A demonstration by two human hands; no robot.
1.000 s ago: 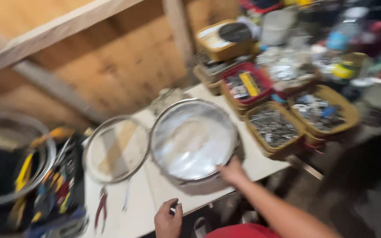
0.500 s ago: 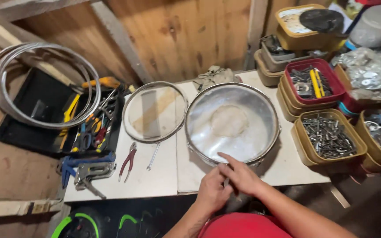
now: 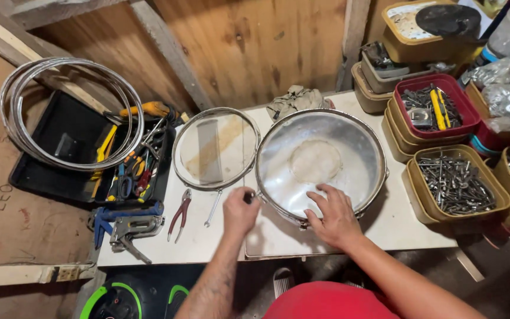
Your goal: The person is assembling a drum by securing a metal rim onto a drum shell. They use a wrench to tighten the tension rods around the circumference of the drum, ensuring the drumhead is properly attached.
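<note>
The left hand [image 3: 240, 211] is closed on a small tool at the near-left rim of the drum [image 3: 320, 162]; the right hand [image 3: 333, 215] lies open, flat on the drumhead. The drum could skid if that palm lifts. 0.5 s ago, both hands met at the near rim.

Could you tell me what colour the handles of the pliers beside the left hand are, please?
Red, on the pliers, head view.

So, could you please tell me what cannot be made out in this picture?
- Head view: what the left hand grips at the drum rim; its fingers hide it.
- The bins at right: contents too small to sort.
- Lower table edge: cut off by the arms.
</note>
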